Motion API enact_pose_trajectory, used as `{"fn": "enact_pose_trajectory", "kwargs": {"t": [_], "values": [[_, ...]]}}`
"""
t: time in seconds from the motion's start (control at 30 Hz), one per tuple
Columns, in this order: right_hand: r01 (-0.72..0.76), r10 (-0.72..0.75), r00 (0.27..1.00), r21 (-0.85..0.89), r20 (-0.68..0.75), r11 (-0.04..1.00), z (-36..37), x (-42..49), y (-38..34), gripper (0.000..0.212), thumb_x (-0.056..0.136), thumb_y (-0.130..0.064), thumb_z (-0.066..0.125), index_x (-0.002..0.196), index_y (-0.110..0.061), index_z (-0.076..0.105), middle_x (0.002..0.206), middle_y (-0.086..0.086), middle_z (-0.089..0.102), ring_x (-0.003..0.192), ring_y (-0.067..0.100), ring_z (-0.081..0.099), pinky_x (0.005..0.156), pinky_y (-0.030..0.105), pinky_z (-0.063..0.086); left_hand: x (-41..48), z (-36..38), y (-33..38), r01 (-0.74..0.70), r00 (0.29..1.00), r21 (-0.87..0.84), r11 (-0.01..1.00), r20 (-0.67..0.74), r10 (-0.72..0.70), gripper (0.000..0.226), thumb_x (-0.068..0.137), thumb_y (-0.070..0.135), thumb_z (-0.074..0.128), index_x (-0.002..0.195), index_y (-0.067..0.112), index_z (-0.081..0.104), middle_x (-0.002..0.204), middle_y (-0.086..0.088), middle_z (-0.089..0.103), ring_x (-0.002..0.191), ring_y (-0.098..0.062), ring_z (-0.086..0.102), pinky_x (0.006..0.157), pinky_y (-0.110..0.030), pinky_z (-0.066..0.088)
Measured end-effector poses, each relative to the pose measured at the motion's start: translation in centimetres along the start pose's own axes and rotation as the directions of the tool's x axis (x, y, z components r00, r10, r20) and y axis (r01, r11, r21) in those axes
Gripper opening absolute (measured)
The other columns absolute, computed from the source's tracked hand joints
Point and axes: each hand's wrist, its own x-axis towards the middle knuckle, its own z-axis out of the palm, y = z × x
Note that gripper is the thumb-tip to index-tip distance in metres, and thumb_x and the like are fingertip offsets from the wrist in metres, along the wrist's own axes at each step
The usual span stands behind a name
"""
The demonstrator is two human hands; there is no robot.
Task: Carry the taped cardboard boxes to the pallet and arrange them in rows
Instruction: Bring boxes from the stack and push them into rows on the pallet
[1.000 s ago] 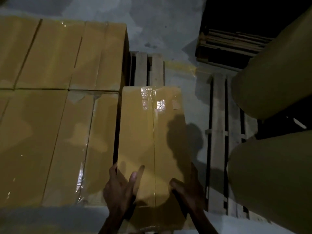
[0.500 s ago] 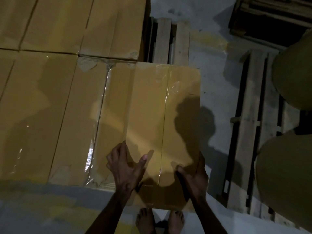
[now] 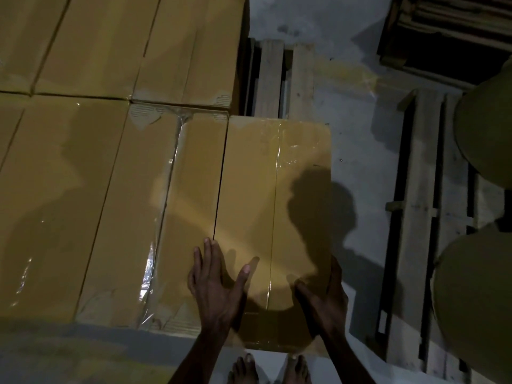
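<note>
**Box closed up against its neighbour**

The tan, tape-sealed cardboard box [image 3: 277,195] lies under both hands, on the wooden slatted pallet [image 3: 270,79] whose boards show beyond the fingertips. A second ago a wide dark gap ran ahead of the left fingers. Now only a thin seam parts the box from the neighbouring taped tan box [image 3: 171,217]. The left hand [image 3: 216,289] has flattened: its fingers [image 3: 207,253] lie straight and slightly spread on top, across that seam, with the thumb splayed right. The right hand [image 3: 324,300] still grips the near right corner, thumb on the lid and fingers [image 3: 336,273] curled down the side. Bare feet [image 3: 243,370] stand on the grey concrete floor [image 3: 354,120] behind the wrists.
</note>
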Motion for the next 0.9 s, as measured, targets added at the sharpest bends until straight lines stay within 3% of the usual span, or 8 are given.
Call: {"fn": "enact_pose_trajectory", "kwargs": {"t": [0.23,0.3,0.43,0.53,0.67,0.8,0.9], "values": [[0.035,-0.034,0.999,0.011,-0.028,0.999,0.4,0.7,1.0,0.111,0.061,-0.073,0.075,0.15,-0.066,0.01,0.159,0.001,0.041,0.144,0.035,0.04,0.117,0.06,0.034,-0.3,0.5,-1.0,-0.067,0.996,0.212,0.975,0.068,0.054,0.102,0.089,0.09,0.017,0.166,0.026,0.002,0.173,0.01,-0.01,0.158,-0.012,-0.014,0.126,-0.044,-0.001],[0.05,-0.05,0.998,0.032,-0.025,0.998,0.3,1.1,1.0,0.111,0.066,-0.066,0.077,0.154,-0.062,0.01,0.159,0.001,0.04,0.144,0.034,0.039,0.117,0.06,0.034,-0.2,0.4,-1.0,-0.077,0.995,0.274,0.959,0.087,0.055,0.102,0.088,0.091,0.017,0.165,0.027,-0.004,0.172,0.01,-0.014,0.159,-0.014,-0.012,0.126,-0.045,0.001],[0.073,-0.072,0.997,0.064,-0.019,0.995,0.4,2.2,0.6,0.104,0.086,-0.033,0.081,0.16,-0.051,0.011,0.161,0.0,0.038,0.144,0.03,0.039,0.115,0.054,0.036,0.0,-0.1,-0.9,-0.106,0.988,0.349,0.931,0.141,0.06,0.109,0.085,0.095,0.022,0.165,0.028,-0.01,0.171,0.011,-0.02,0.159,-0.02,-0.009,0.125,-0.052,0.007],[0.114,-0.112,0.993,0.051,-0.034,0.992,0.4,2.3,0.6,0.099,0.091,-0.032,0.077,0.161,-0.048,0.01,0.163,-0.002,0.036,0.145,0.026,0.038,0.113,0.047,0.035,0.3,-1.3,-0.5,-0.149,0.967,0.425,0.893,0.251,0.042,0.13,0.071,0.106,0.026,0.164,0.024,-0.013,0.171,0.005,-0.023,0.158,-0.026,-0.008,0.123,-0.055,0.01],[0.15,-0.148,0.988,0.041,-0.047,0.988,0.4,2.1,0.6,0.098,0.09,-0.043,0.075,0.161,-0.049,0.008,0.167,-0.004,0.031,0.148,0.026,0.035,0.115,0.046,0.033,1.0,-4.4,-1.7,-0.352,0.861,0.427,0.833,0.498,0.109,0.158,0.049,0.113,0.04,0.159,0.021,-0.026,0.165,0.008,-0.038,0.153,-0.024,-0.033,0.125,-0.053,0.001],[0.163,-0.163,0.987,0.034,-0.01,0.986,0.3,2.3,0.7,0.099,0.092,-0.036,0.075,0.162,-0.046,0.006,0.168,-0.003,0.027,0.148,0.026,0.035,0.115,0.047,0.032,1.4,-7.2,-5.7,-0.59,0.715,0.341,0.732,0.641,0.279,0.158,0.047,0.109,0.051,0.166,0.021,-0.004,0.172,0.01,-0.019,0.158,-0.019,-0.019,0.126,-0.05,0.017],[0.182,-0.182,0.983,0.014,-0.004,0.983,0.1,2.4,0.7,0.1,0.089,-0.045,0.073,0.162,-0.047,0.004,0.168,-0.001,0.028,0.146,0.027,0.037,0.115,0.049,0.033,2.1,-8.0,-6.4,-0.656,0.666,0.343,0.672,0.682,0.302,0.16,0.046,0.11,0.049,0.165,0.019,-0.005,0.172,0.008,-0.02,0.158,-0.018,-0.019,0.127,-0.047,0.012]]}}
